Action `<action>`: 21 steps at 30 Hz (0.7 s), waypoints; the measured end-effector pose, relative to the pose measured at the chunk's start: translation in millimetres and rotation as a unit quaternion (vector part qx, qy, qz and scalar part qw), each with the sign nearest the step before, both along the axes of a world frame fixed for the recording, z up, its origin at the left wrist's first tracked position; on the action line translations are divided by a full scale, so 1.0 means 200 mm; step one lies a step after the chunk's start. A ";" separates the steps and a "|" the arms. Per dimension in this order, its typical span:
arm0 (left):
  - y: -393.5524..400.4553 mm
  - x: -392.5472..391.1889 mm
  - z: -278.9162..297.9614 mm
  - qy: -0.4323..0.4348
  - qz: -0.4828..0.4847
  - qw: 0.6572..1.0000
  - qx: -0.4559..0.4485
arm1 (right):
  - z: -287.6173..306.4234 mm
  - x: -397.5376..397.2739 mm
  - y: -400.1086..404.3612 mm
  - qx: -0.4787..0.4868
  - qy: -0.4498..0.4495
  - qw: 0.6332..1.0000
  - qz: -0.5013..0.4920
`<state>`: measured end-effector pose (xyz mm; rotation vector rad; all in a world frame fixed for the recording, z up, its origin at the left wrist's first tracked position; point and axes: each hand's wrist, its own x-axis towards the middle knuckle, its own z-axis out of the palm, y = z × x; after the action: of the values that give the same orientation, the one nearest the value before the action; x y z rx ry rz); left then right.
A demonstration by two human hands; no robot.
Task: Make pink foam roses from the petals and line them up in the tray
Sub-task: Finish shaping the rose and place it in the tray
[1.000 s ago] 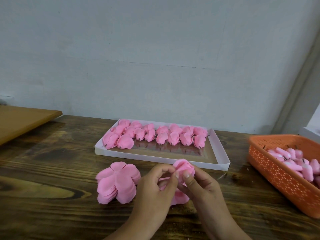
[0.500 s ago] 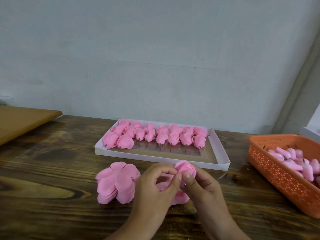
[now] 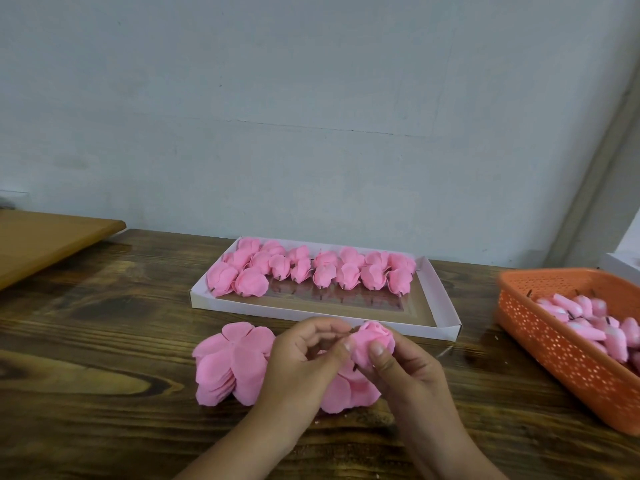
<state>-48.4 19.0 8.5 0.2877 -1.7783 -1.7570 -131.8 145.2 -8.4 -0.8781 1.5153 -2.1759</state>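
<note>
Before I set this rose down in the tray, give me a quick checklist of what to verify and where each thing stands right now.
1. Rose held securely: ok, left hand and right hand both pinch it.
2. Petals wrapped tight into a bud: ok on the side that shows; the underside is hidden.
3. Stem pin in place: cannot tell, fingers cover the base.
4. Free space in the tray: ok, the near strip is bare in front of the finished roses.
5. Path to the tray: ok, nothing stands between hands and its near wall.
6. Loose petals for the next rose: ok, a stack lies beside the left hand.
</note>
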 end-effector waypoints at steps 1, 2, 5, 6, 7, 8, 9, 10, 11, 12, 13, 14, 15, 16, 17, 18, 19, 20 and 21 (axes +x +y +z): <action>0.00 0.00 0.00 -0.005 -0.009 1.000 0.016 | 0.00 0.00 0.00 0.002 0.004 1.000 0.005; -0.01 0.00 0.00 -0.008 -0.015 0.999 0.032 | 0.00 0.00 0.00 0.004 0.009 1.000 0.007; -0.01 0.00 0.00 -0.014 -0.027 0.998 0.061 | 0.00 0.01 0.00 0.011 0.022 1.000 0.011; -0.01 0.00 0.00 -0.015 -0.026 0.998 0.061 | 0.01 0.01 0.00 0.012 0.025 1.000 0.014; -0.01 0.00 0.00 -0.016 -0.020 0.998 0.056 | 0.01 0.01 0.00 0.011 0.031 0.999 0.019; -0.01 0.00 0.00 -0.018 -0.008 0.999 0.044 | 0.02 0.02 0.00 0.010 0.036 0.999 0.025; -0.01 0.00 -0.01 -0.019 0.006 1.000 0.022 | 0.02 0.03 0.00 0.009 0.041 0.999 0.030; -0.02 0.00 -0.01 -0.018 0.017 1.000 -0.012 | 0.02 0.03 0.00 0.008 0.045 0.998 0.033; -0.02 0.00 -0.01 -0.014 0.023 0.998 -0.055 | 0.02 0.04 0.00 0.009 0.052 0.998 0.029; -0.01 0.00 -0.01 -0.009 0.023 0.995 -0.097 | 0.02 0.04 0.00 0.014 0.066 0.998 0.014; -0.01 0.01 -0.01 -0.002 0.019 0.991 -0.135 | 0.01 0.04 0.00 0.025 0.090 0.995 -0.019; 0.01 0.01 -0.01 0.008 0.010 0.986 -0.165 | 0.01 0.05 0.00 0.040 0.122 0.990 -0.063; 0.02 0.02 -0.01 0.019 -0.004 0.983 -0.181 | 0.01 0.05 0.00 0.052 0.161 0.979 -0.110; 0.04 0.03 -0.01 0.024 -0.017 0.982 -0.189 | 0.02 0.06 0.00 0.058 0.203 0.966 -0.148; 0.05 0.03 -0.01 0.024 -0.030 0.981 -0.188 | 0.02 0.06 0.00 0.058 0.246 0.951 -0.176; 0.06 0.02 -0.02 0.018 -0.041 0.982 -0.182 | 0.02 0.07 0.01 0.058 0.286 0.936 -0.198; 0.07 0.02 -0.03 0.008 -0.053 0.983 -0.174 | 0.02 0.07 0.01 0.059 0.322 0.919 -0.218; 0.08 0.02 -0.03 -0.001 -0.059 0.984 -0.170 | 0.01 0.07 0.01 0.061 0.350 0.904 -0.237; 0.08 0.02 -0.03 -0.008 -0.056 0.984 -0.170 | 0.00 0.07 0.01 0.065 0.368 0.892 -0.253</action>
<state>-44.5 35.5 1.7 0.0598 -2.1005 -1.4905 -118.1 147.6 -8.7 -1.5103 2.4487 -2.1251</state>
